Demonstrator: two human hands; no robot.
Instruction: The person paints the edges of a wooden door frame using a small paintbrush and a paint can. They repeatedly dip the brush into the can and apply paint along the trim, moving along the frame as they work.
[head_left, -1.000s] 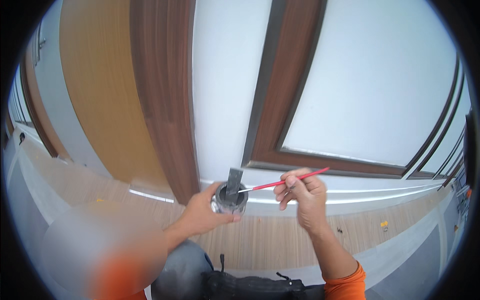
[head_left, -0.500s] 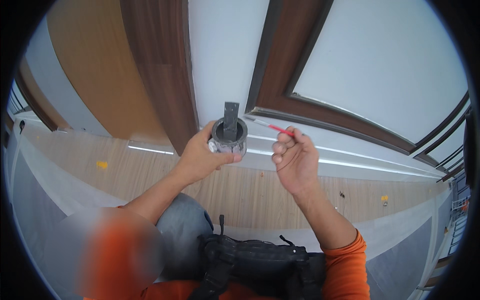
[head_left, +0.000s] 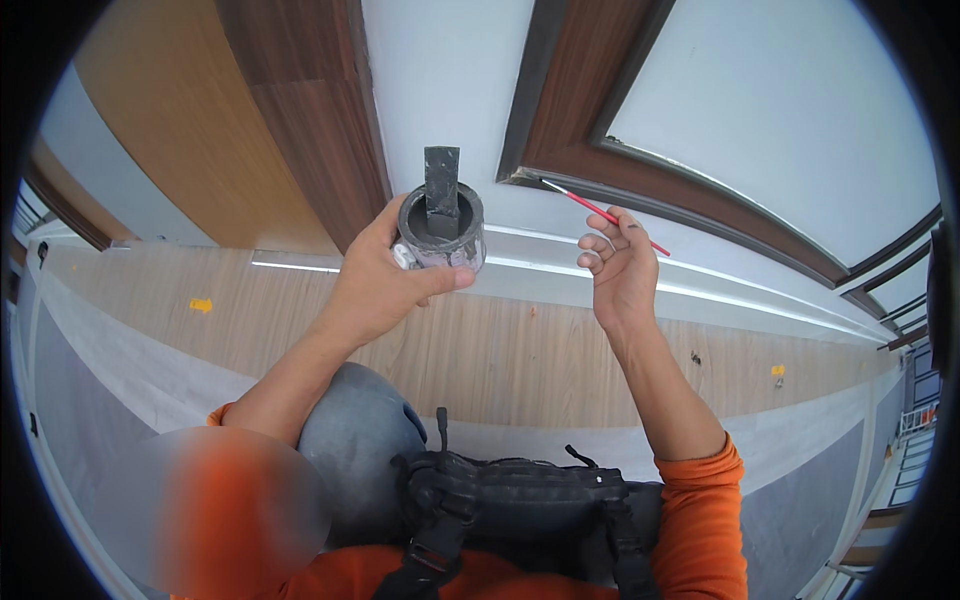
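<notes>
My left hand (head_left: 385, 270) is wrapped round a small round paint pot (head_left: 474, 246) with a dark inside and a smeared, pale outer wall. A flat dark strip (head_left: 442, 180) stands up out of the pot's mouth. Between the fingertips of my right hand (head_left: 622, 265) is a thin paintbrush (head_left: 590, 207) with a red handle. Its dark tip lies at the lower edge of a brown wood-look frame (head_left: 566, 140), close to the frame's lower left corner, where a pale worn patch shows. Whether the bristles touch the frame I cannot tell.
White panels fill the brown frame and flank it. Along the wall's foot runs a white skirting (head_left: 650, 285). Below lies a wood-look floor (head_left: 480, 365) with yellow marks (head_left: 201, 305) and pale sheeting. A black bag (head_left: 520, 485) sits at my waist, by my grey-clad knee (head_left: 360, 420).
My right hand and the paintbrush have moved up and right, bringing the tip to the frame's lower edge. The pot in my left hand sits slightly higher and further left. The view has shifted.
</notes>
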